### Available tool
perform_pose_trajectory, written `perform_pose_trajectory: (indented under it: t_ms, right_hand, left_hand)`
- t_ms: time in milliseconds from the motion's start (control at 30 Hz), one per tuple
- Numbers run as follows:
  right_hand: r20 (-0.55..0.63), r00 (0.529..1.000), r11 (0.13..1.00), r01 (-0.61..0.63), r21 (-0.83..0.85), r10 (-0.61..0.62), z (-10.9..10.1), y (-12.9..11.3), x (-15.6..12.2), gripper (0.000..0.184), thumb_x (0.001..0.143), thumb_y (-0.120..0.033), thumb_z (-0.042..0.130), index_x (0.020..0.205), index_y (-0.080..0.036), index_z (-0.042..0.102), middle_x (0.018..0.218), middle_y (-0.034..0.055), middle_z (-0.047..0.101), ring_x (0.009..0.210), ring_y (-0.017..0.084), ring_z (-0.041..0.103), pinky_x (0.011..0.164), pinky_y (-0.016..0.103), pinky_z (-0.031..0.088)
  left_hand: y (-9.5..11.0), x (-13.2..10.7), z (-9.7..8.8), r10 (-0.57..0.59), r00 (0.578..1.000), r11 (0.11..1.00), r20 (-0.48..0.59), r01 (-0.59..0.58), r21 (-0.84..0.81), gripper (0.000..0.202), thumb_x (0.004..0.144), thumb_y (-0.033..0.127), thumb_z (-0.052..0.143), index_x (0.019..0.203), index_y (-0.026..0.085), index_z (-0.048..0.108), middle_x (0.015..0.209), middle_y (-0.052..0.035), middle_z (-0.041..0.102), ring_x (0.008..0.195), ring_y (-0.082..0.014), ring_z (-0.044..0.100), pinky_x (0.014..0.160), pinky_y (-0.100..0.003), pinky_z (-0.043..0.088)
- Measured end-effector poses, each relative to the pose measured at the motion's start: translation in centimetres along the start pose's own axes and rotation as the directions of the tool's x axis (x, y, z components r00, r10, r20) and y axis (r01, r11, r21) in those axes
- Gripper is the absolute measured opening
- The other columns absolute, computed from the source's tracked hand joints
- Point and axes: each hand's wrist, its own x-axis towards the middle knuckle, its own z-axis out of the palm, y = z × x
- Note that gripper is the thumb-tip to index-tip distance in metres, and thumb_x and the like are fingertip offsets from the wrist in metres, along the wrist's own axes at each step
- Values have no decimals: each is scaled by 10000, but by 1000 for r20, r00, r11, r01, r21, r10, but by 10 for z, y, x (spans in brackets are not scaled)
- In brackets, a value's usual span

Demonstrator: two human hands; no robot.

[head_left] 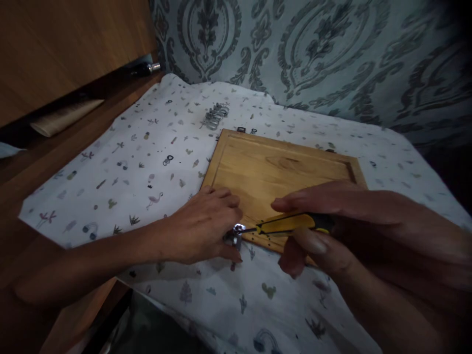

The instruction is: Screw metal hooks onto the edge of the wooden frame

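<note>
A yellow and black screwdriver (285, 225) is held in my right hand (350, 231), its handle between thumb and fingers. Its thin shaft points left, and the tip meets a small shiny metal fitting (238, 235) at the near edge of a wooden board (280, 172). My left hand (206, 221) closes on that fitting, with the thumb below and curled fingers above resting by the board's left corner. The fingers partly cover the fitting, so its full shape is hidden. Several small dark holes dot the board's near edge beside it.
Several loose metal pieces (215, 116) lie in a pile on the patterned white cloth (140, 196) behind the board. A dark fitting (241, 130) shows at the board's far edge. Left stands a wooden cabinet (73, 49) above a shelf holding a tube (66, 118). A patterned wall (258, 49) closes the back.
</note>
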Motion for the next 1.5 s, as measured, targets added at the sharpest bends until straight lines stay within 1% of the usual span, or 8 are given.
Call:
perform_pose_trajectory:
  t_ms: [200,367,433,633,833,1100,1300,1500]
  right_hand:
    - [-62,998,998,-24,52,28,-1,1,0,209,795,-202,791,943,-307,685,890,-24,749,398,117,606,296,220,516]
    - [39,999,999,-33,-16,34,-7,4,-4,318,901,-308,691,1215,-355,680,938,6,760,479,150,664,465,299,627]
    - [21,999,997,-27,-78,29,-9,6,-6,297,891,-327,705,1187,-356,705,931,1,761,477,144,657,475,298,624]
    - [-117,993,982,8,-189,-31,-10,9,-10,204,767,-341,822,961,-317,763,887,1,753,723,215,709,660,354,643]
    - [-419,907,976,-129,-175,45,-7,6,-12,228,773,-440,792,844,-230,738,861,84,721,752,253,698,668,424,607]
    - [-352,936,982,-80,-172,15,-3,11,-16,193,840,-312,758,1029,-298,716,954,47,714,768,220,690,579,369,568]
    - [-323,946,989,-77,-123,34,0,10,-13,185,833,-246,764,1005,-278,705,948,42,730,787,218,705,797,435,605]
    - [-311,950,984,-68,-162,15,-1,11,-14,211,823,-268,773,1023,-277,705,962,51,736,788,224,718,687,403,622]
  left_hand:
    - [2,2,-3,-23,998,999,54,21,42,425,719,472,817,958,164,648,948,-31,599,998,-230,522,843,-345,367]
    - [3,3,-4,-45,995,999,87,42,34,400,746,457,802,953,153,645,1011,-44,611,1049,-237,519,867,-355,358]
    - [4,4,-5,-54,994,998,98,51,37,406,738,463,807,937,148,644,1033,-52,614,1070,-245,516,875,-358,359]
    - [2,2,-1,-16,999,999,39,14,42,401,713,482,820,860,152,645,934,-30,594,970,-224,520,822,-332,340]
    - [1,2,-2,-20,999,999,40,18,33,416,710,492,818,832,141,630,920,-31,586,950,-215,517,806,-318,336]
    - [1,1,-2,-13,999,1000,38,13,23,403,705,491,821,791,150,626,886,-21,572,928,-210,508,794,-316,328]
    - [0,1,-1,0,1000,1000,22,-1,29,385,716,473,817,815,150,631,891,-23,573,931,-211,508,795,-317,327]
    - [-2,0,0,2,1000,1000,15,-3,17,376,720,471,814,807,152,636,889,-17,573,920,-202,510,795,-320,334]
